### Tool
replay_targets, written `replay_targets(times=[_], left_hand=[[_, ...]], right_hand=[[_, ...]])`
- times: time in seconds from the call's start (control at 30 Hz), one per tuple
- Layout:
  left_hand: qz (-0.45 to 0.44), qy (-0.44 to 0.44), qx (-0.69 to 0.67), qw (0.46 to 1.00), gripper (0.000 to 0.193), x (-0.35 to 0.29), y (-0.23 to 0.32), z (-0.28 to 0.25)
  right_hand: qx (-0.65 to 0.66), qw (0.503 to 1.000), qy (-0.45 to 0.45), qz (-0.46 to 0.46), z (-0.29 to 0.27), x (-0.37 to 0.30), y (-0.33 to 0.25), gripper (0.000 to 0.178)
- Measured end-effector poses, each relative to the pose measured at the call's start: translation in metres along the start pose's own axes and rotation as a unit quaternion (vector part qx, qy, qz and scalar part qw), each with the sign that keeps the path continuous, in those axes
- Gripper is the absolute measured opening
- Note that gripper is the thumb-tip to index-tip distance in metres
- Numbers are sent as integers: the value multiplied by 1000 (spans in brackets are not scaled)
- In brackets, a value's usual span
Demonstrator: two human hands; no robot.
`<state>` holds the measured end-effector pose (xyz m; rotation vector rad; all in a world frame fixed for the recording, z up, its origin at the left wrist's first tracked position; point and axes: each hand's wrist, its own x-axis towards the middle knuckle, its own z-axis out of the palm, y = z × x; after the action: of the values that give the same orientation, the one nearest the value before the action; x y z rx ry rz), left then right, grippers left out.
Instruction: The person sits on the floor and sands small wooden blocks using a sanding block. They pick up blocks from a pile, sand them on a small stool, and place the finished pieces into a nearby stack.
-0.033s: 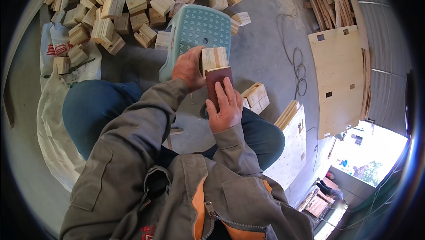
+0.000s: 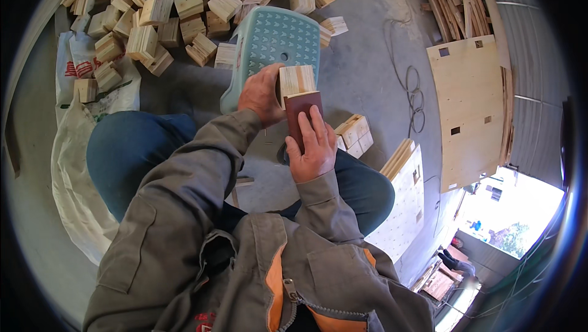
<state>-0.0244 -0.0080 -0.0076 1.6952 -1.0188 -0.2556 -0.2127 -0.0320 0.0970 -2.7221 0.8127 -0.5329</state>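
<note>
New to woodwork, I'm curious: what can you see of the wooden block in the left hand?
The wooden block is pale and squarish, with fine layered lines and a darker tan band. The left hand grips its left side by the teal stool's near edge. A reddish-brown pad under the right hand overlaps its near end; whether they touch is unclear.

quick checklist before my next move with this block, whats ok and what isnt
1. Left hand holding the wooden block: ok
2. Right hand on the dark red piece: ok, fingers lie over its face
3. Stool upright: ok
4. Block resting on the stool: cannot tell, its underside is hidden
5. Sleeve cuffs clear of the block: ok
</note>
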Motion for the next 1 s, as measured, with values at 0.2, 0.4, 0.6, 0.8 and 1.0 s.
replay_targets(times=[0.2, 0.4, 0.6, 0.8, 1.0], left_hand=[[-14, -6, 9, 1000, 101, -1, 0, -1], [-5, -2, 7, 1000, 105, 1, 6, -4], [-7, -5, 13, 1000, 106, 0, 6, -5], [-2, -12, 20, 1000, 98, -1, 5, -5], [-4, -16, 14, 1000, 96, 0, 2, -5]], right_hand=[[2, 1000, 8, -4, 13, 58, 20, 63], [-19, 998, -10, 57, 44, 155, 52, 61], [-21, 1000, 12, 6, 46, 142, 61, 63], [-8, 999, -6, 31, 3, 41, 24, 66], [3, 1000, 11, 10, -8, -5, 22, 69]])
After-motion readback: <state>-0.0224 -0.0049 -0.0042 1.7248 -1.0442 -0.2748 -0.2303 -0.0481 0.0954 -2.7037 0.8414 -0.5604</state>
